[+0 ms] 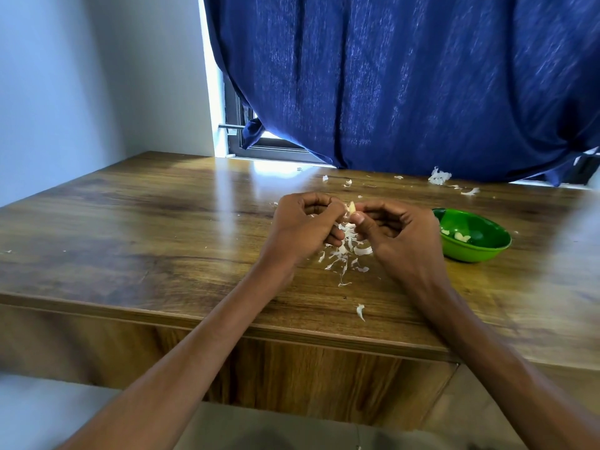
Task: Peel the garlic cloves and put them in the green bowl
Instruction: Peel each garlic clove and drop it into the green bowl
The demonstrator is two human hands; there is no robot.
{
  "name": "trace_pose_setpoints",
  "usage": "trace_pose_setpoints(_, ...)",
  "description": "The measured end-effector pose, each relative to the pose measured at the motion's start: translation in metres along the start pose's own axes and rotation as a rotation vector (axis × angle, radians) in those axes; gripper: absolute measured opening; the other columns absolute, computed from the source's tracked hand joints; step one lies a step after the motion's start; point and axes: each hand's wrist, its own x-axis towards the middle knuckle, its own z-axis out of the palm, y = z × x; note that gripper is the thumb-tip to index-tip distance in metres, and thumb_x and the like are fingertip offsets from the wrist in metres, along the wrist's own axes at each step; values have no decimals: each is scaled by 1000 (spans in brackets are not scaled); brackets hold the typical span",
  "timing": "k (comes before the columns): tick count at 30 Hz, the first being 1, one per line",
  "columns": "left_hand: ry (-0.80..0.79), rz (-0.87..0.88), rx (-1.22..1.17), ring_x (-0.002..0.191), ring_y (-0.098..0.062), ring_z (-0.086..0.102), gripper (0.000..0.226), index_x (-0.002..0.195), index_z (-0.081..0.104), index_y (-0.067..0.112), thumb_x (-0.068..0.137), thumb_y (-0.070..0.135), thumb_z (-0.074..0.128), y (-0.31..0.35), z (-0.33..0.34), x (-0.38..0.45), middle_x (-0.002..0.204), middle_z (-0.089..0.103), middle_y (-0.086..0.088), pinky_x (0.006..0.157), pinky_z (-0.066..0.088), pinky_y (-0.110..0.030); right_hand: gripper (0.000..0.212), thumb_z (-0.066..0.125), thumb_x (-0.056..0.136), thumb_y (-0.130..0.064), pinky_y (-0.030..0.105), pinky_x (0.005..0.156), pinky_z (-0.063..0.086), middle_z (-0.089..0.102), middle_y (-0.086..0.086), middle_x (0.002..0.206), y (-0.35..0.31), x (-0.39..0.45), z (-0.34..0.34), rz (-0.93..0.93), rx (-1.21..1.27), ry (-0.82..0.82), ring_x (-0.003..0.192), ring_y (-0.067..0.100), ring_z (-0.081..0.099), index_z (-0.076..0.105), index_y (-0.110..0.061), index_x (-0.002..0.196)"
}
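The garlic clove (351, 207) sits pinched between the fingertips of both hands, held above the table (162, 222) toward its middle, its pale tip poking up out of the grip so its long axis looks roughly upright. The left hand (306, 222) curls round it from the left, the right hand (394, 232) closes in from the right with the thumb pressed near the clove's base; both sets of fingers are curled tight. A heap of peels (345, 251) lies on the table right under the hands. The green bowl (474, 251), with a few peeled cloves inside, stands just beside the right hand, toward the table's right edge, so that hand is the nearer one for the drop
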Motion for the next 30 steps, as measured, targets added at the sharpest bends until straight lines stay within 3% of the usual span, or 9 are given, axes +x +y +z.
trace_pose_setpoints(3, -9, -5, -33, 61, -17, 69, 10, 92, 76, 7, 95, 13, 69, 3, 0, -1, 74, 75, -4, 65, 63, -33, 20, 76, 86, -16, 26, 73, 61, 74, -13, 88, -1, 0, 0, 2, -6, 13, 78, 4, 71, 71, -28, 101)
trace_pose_setpoints(8, -19, 35, 6, 64, -18, 71, 14, 96, 78, 6, 89, 19, 78, -1, -1, -1, 79, 77, -7, 70, 63, -36, 19, 78, 85, -14, 19, 71, 59, 74, -14, 88, -3, -1, -1, -47, -30, 25, 79, 0, 71, 74, -24, 100)
trace_pose_setpoints(15, 29, 122, 92, 62, -18, 73, 7, 91, 78, 5, 87, 11, 78, -6, 0, 1, 71, 76, -4, 62, 60, -28, 17, 77, 86, -12, 18, 71, 59, 73, -12, 88, 0, 0, -1, -45, -66, 23, 78, 0, 70, 74, -20, 100)
trace_pose_setpoints(19, 34, 155, 125, 59, -21, 73, 7, 84, 74, 7, 87, 13, 77, -8, 2, 2, 65, 73, -4, 61, 61, -33, 17, 78, 86, -12, 17, 69, 59, 74, -9, 86, -1, -1, 0, -38, -33, 49, 76, 3, 71, 73, -20, 99)
trace_pose_setpoints(30, 60, 144, 131, 63, -21, 74, 7, 93, 75, 3, 92, 9, 73, -7, 0, 2, 75, 73, -5, 65, 64, -35, 17, 76, 86, -11, 23, 68, 61, 76, -3, 85, -3, 1, -2, 71, 77, 94, 72, 8, 74, 74, -15, 102)
